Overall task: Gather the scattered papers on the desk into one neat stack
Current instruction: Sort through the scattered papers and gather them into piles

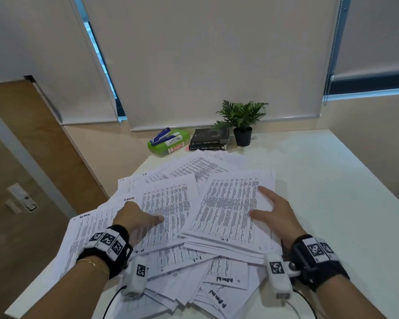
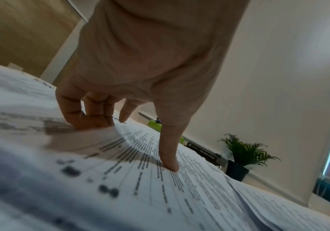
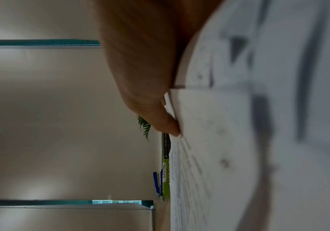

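1. The papers [image 1: 194, 215] lie fanned across the near left part of the white surface [image 1: 332, 180], overlapping at many angles, some corners hanging past its near edge at 6 o'clock.
2. Your left hand [image 1: 134, 217] rests on the sheets toward 9 o'clock of the pile, fingers bent with their tips on the paper and the thumb pressing down, as the left wrist view shows; it clamps nothing.
3. Your right hand [image 1: 274, 212] lies spread on a thicker bundle [image 1: 230, 208] at 3 o'clock, fingers straight, thumb on the printed face.
4. Your hands are apart, one on each side of the heap.
5. By my judgement the task is early: sheets are drawn close together, yet no edges line up.
6. Left to do: sweep the outlying pages inward, square the edges, and form one stack.
7. A green box [image 1: 168, 142], books [image 1: 209, 139] and a plant [image 1: 241, 120] stand at 12 o'clock, apart from the papers.
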A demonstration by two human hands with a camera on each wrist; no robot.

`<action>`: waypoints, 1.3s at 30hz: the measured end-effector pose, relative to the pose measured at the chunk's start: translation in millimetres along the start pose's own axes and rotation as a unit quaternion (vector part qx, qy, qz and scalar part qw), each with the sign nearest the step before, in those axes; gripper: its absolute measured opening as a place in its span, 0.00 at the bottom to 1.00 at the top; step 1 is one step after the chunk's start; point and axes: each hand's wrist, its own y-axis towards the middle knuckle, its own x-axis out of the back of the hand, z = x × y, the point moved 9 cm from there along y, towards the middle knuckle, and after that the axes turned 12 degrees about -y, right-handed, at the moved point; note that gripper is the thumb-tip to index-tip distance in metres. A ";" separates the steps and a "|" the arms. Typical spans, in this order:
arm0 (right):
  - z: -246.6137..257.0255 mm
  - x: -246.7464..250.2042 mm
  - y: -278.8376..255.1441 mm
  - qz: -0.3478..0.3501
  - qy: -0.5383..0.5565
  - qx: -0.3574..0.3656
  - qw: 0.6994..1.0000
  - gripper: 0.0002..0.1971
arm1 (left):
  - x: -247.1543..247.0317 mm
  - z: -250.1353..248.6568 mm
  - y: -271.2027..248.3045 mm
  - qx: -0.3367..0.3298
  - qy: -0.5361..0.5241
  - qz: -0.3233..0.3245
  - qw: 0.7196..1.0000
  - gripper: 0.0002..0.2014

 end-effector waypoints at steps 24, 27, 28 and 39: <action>1.9 -2.2 -0.4 0.012 0.047 -0.047 0.998 0.16 | 3.0 -130.4 -67.6 -0.205 -0.433 0.022 0.877 0.20; 3.5 -3.4 -5.2 0.026 0.075 -0.075 0.994 0.25 | -44.1 -126.6 -68.6 -0.159 -0.410 0.095 0.893 0.28; 0.3 -5.8 -5.6 0.032 0.089 -0.094 0.991 0.31 | -57.1 -124.8 -69.1 -0.153 -0.366 0.110 0.911 0.31; -13.6 0.2 0.6 0.015 0.074 -0.059 0.995 0.28 | -127.1 -120.4 -73.6 -0.206 -0.036 0.220 0.953 0.44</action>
